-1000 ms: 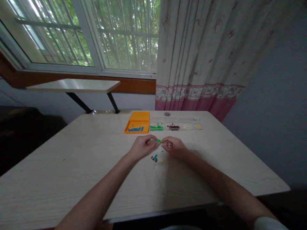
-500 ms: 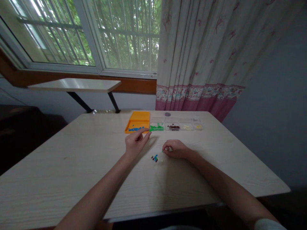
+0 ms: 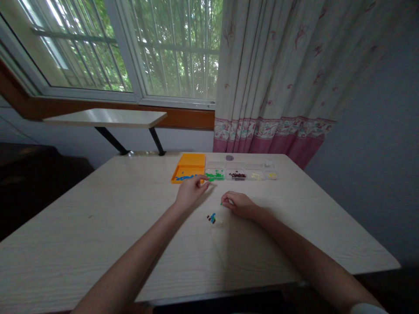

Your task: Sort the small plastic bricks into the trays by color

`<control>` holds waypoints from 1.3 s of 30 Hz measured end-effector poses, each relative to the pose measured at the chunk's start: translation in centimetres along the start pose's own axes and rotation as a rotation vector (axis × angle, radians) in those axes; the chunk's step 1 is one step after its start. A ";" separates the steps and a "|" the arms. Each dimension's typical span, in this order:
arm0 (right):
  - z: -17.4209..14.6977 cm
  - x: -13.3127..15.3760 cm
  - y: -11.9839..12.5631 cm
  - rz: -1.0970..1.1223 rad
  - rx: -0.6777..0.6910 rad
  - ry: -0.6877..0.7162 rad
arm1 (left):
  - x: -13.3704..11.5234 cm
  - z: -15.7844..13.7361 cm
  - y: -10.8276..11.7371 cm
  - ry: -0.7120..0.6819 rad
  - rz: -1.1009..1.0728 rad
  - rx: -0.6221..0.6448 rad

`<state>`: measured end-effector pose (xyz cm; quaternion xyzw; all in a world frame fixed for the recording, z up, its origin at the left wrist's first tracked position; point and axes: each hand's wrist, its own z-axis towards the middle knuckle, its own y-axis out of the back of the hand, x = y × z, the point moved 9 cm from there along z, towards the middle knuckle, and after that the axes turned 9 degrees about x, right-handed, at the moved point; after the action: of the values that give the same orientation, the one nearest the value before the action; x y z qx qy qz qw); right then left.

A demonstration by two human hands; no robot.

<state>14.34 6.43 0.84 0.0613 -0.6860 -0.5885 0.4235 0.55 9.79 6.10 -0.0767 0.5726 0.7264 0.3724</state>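
My left hand (image 3: 190, 190) hovers at the near edge of the green pieces (image 3: 215, 175), thumb and forefinger a little apart, and nothing shows between them. To the right, my right hand (image 3: 240, 204) is low over the table with its fingertips pinched on a small green piece (image 3: 221, 203). Just in front of it lies a little assembly of blue, dark brown and green pieces (image 3: 212, 218). The pieces are too small for me to make out their exact kind.
Blue pieces lie in an open orange box (image 3: 193, 159) at the back of the table (image 3: 137, 226). Beside it, a clear compartment tray (image 3: 248, 165) holds green, dark brown (image 3: 237, 175) and pale yellow pieces (image 3: 255, 175). A raised white shelf (image 3: 108, 117) stands at the back left.
My left hand has shifted slightly to the right along the green pieces. My right hand keeps its pinch on the green piece, almost unmoved.
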 end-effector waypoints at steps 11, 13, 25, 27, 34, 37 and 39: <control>-0.2 -0.3 0.3 0.038 -0.065 -0.026 | 2.0 4.5 -2.1 0.141 0.062 0.045; -0.1 -0.5 0.5 0.066 -0.091 -0.037 | 1.0 4.2 -2.8 0.068 0.017 0.107; 0.0 -1.1 0.8 0.254 -0.191 -0.057 | -2.2 -1.4 -4.6 -0.127 -0.049 0.322; 0.1 -1.0 0.4 0.348 -0.178 -0.044 | -2.1 -1.7 -4.7 -0.130 -0.049 0.324; 0.4 -1.3 -0.3 0.504 -0.176 -0.028 | -1.9 -2.1 -4.7 -0.112 -0.087 0.258; 0.5 -1.3 -0.3 0.504 -0.169 -0.021 | -2.2 -2.2 -4.5 -0.121 -0.092 0.241; 0.5 -1.3 -0.2 0.500 -0.168 -0.019 | -2.4 -2.4 -4.4 -0.131 -0.085 0.236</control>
<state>14.72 7.50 0.05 -0.1511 -0.6325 -0.5209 0.5530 4.29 6.90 3.20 -0.0089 0.6247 0.6410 0.4458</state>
